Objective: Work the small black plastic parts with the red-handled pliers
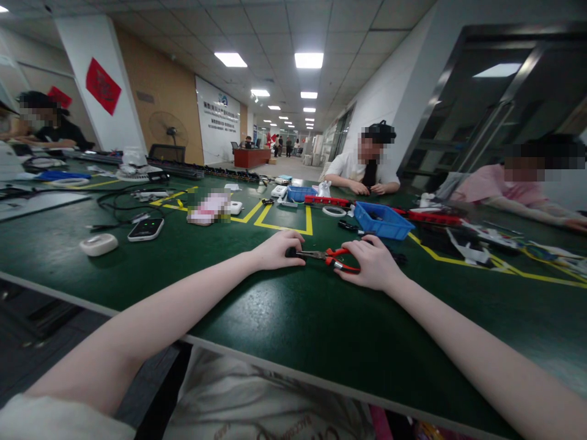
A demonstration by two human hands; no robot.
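My right hand (373, 264) is closed round the red-and-black handles of a pair of needle-nose pliers (331, 255). The jaws point left and reach a small black part (290, 252), which my left hand (277, 249) pinches between thumb and fingers. What kind of part it is cannot be made out, and the fingers cover some of it. Both hands are above the green table (275, 318), near its middle. Just beyond the right hand lie a black connector-like piece (348, 226) and a blue bin (383, 220) with dark items in it.
To the left lie a white rounded case (98, 244), a black-faced device (145, 230), a pink phone (208, 208) and black cables. Yellow tape marks the table. Red strips (328, 200) lie further back. A co-worker (367, 165) sits opposite, another (513, 177) at the right.
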